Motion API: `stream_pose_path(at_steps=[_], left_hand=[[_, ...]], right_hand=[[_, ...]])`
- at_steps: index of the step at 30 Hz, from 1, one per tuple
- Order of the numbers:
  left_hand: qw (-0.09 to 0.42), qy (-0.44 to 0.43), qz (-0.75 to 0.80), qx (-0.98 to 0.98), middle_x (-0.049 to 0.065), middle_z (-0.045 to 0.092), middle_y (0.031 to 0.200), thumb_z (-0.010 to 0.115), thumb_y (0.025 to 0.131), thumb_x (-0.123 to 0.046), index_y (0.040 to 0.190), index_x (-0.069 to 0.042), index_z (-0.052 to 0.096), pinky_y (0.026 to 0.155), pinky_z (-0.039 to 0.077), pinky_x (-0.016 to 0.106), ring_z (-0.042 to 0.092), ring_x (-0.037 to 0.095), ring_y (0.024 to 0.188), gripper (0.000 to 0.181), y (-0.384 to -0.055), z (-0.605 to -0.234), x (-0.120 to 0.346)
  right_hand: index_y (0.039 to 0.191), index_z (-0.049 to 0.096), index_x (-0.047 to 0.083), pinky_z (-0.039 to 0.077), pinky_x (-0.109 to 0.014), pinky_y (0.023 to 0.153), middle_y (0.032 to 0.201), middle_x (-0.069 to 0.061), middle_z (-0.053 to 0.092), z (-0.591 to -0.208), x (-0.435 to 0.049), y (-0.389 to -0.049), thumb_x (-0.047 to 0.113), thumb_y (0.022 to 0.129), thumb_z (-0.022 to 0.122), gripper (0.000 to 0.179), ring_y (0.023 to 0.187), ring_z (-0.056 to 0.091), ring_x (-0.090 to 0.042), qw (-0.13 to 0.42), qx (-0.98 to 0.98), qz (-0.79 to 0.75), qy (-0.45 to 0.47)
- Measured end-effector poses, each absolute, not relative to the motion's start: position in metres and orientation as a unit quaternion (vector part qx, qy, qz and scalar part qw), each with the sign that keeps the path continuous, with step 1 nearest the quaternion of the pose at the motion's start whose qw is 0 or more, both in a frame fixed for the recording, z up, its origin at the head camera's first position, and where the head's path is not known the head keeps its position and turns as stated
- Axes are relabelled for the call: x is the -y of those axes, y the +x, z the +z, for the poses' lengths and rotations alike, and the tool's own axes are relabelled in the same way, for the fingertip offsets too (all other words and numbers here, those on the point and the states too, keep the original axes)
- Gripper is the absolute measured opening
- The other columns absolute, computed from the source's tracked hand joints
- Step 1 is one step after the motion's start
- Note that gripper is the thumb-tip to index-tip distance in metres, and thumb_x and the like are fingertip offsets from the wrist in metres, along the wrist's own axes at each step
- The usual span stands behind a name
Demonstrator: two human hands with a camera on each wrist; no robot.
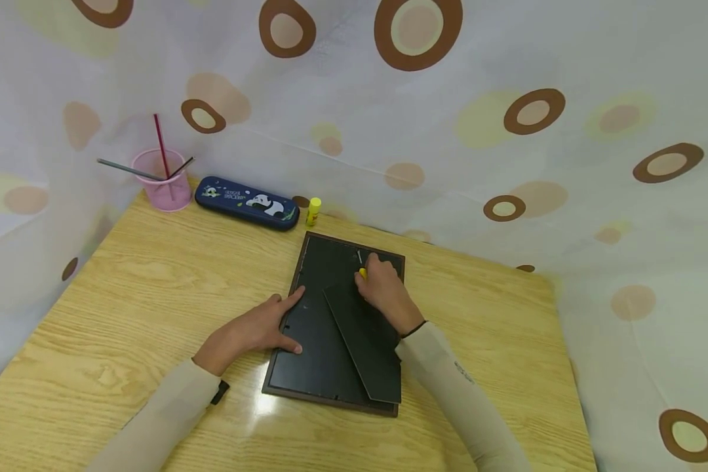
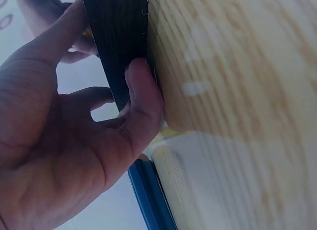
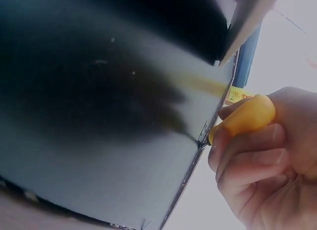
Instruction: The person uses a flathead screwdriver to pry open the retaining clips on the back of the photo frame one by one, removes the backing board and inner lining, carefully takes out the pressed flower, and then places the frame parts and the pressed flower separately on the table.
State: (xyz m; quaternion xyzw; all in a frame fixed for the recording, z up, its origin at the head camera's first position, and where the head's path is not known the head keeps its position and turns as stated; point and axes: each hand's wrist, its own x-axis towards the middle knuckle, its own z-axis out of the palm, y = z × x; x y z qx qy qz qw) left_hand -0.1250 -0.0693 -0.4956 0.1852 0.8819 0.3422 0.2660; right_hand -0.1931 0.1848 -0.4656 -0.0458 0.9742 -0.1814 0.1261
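Note:
A dark picture frame [image 1: 313,367] lies face down on the wooden table, its black back panel up and its stand leg [image 1: 362,354] slanting across the right half. My left hand [image 1: 259,324] grips the frame's left edge, with the thumb on the back panel. In the left wrist view, fingers [image 2: 143,91] bend against the frame's side, close to the tabletop. My right hand [image 1: 386,288] holds a screwdriver by its yellow handle [image 3: 247,118], over the upper part of the panel. Its metal shaft [image 1: 359,257] points toward the far edge; in the right wrist view the tip meets the frame's edge.
Behind the frame stand a yellow glue stick [image 1: 313,212] and a dark blue panda pencil case [image 1: 248,203]. A pink pen cup [image 1: 168,195] with several pencils is at the back left corner. A patterned curtain [image 1: 354,118] borders the table's back and sides.

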Motion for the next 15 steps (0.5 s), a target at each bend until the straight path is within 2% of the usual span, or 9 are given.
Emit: stream_pose_path(at_steps=[10,15], left_hand=[[0.265,0.191,0.339,-0.882,0.03,0.044,0.136,0.088,0.075,-0.042,0.162,-0.014,0.014,0.093,0.049,0.048,0.056,0.038,0.118,0.117,-0.126,-0.496,0.069],[0.265,0.194,0.341,-0.881,0.03,0.044,0.136,0.088,0.076,-0.04,0.162,-0.014,0.015,0.093,0.049,0.048,0.056,0.038,0.118,0.117,-0.125,-0.495,0.069]], right_hand=[[0.109,0.054,-0.003,0.041,-0.031,0.046,0.07,-0.011,0.055,-0.46,-0.183,-0.198,0.023,0.103,0.056,0.026,0.053,0.056,-0.022,0.131,-0.978,-0.157,-0.052],[0.093,0.056,0.003,0.036,-0.034,0.046,0.061,-0.007,0.048,-0.452,-0.185,-0.199,0.022,0.102,0.055,0.021,0.048,0.05,-0.022,0.098,-0.989,-0.084,-0.069]])
